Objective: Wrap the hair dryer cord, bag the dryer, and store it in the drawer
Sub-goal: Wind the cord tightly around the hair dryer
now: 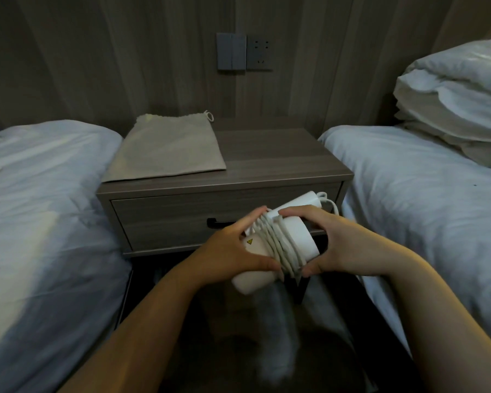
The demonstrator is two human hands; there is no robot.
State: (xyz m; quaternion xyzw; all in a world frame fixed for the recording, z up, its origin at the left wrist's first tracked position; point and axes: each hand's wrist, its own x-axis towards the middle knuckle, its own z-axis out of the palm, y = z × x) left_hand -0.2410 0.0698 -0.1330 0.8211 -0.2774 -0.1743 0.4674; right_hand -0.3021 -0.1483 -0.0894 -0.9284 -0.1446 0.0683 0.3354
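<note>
A white hair dryer (299,235) is held in front of the nightstand, its white cord (277,245) wound in several loops round the body. My left hand (228,251) grips the dryer's near-left end, thumb underneath. My right hand (338,242) holds the other side, fingers over the top and thumb against the loops. A short stretch of cord loops out past the dryer's far end. A flat grey drawstring bag (167,150) lies on the nightstand's top, left half. The drawer (165,219) below is shut, with a dark handle (214,222) partly hidden by my left hand.
The grey wooden nightstand (281,157) stands between two beds with white bedding, one bed (46,211) on the left and one bed (414,194) on the right. Stacked pillows (459,103) lie at the right. Wall switches and a socket (244,51) sit above the nightstand.
</note>
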